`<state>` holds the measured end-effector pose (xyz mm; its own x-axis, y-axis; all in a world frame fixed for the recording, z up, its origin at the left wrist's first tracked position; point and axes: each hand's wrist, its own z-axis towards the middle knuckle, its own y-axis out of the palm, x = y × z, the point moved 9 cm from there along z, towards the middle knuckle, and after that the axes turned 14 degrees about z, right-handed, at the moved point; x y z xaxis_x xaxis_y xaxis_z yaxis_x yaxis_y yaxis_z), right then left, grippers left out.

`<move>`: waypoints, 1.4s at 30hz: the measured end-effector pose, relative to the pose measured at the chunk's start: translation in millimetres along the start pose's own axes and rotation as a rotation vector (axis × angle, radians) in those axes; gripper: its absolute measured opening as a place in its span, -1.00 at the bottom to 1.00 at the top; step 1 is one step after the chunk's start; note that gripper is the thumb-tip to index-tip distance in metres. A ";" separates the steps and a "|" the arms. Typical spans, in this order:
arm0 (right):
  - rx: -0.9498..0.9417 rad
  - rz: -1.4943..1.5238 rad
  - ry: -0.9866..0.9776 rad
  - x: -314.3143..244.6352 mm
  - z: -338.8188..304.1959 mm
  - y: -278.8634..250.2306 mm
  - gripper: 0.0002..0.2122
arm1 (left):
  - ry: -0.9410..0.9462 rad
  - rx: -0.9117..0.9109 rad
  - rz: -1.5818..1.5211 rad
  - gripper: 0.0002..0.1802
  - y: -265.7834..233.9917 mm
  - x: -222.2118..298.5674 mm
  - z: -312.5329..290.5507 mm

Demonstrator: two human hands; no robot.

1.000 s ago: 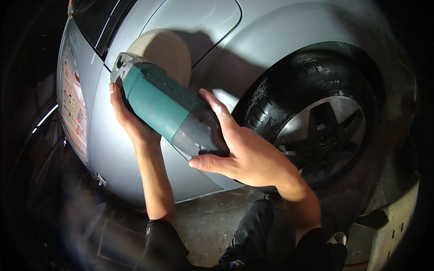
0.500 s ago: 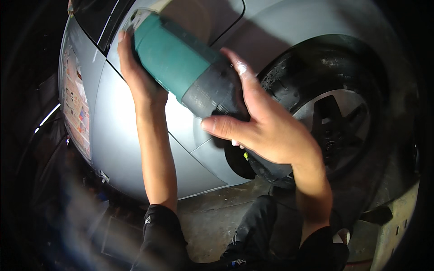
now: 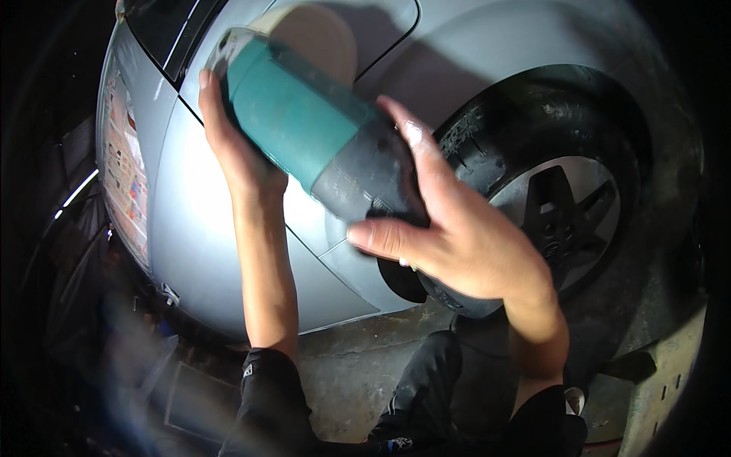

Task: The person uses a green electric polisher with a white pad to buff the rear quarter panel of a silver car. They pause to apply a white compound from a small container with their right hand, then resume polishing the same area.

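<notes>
A power polisher [image 3: 297, 114] with a teal body and black rear end lies slantwise across my view, against the silver car panel [image 3: 190, 206]. Part of a pale round pad [image 3: 324, 38] shows beyond its front end. My left hand [image 3: 247, 164] is wrapped round the near side of the polisher's front, its fingers partly hidden behind the tool. Around the black rear end, my right hand [image 3: 464, 228] has its thumb on the near side and a finger along the far side. White residue marks that finger.
To the right sits the car's wheel [image 3: 563, 206] with a black tyre and spoked rim. Printed paper [image 3: 126, 175] covers the lamp area at the left. Below are the concrete floor [image 3: 350, 358] and my bent leg [image 3: 419, 388]. A pale slotted metal piece [image 3: 670, 381] stands at lower right.
The polisher and both hands have shifted slightly down in view, the right hand also a little to the right. More of the pale pad shows. Both hands keep their grip.
</notes>
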<state>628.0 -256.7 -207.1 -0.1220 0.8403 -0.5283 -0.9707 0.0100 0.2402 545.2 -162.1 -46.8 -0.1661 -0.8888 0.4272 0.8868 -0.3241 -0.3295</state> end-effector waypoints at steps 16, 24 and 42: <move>-0.043 -0.082 0.109 8.9 -8.6 4.9 -0.08 | -0.050 0.041 -0.010 -0.37 -6.1 -5.9 -14.8; 0.111 -0.016 -0.022 -15.5 5.0 -25.7 -0.08 | 0.014 -0.127 -0.031 -0.41 39.5 9.6 31.7; -0.045 -0.085 0.046 4.4 -8.8 -12.9 -0.07 | -0.058 -0.008 -0.008 -0.39 18.8 1.8 -9.8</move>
<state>638.2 -257.9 -219.7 -0.0473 0.8115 -0.5824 -0.9861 0.0551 0.1570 557.3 -173.0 -60.5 -0.1481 -0.8658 0.4780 0.8820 -0.3342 -0.3322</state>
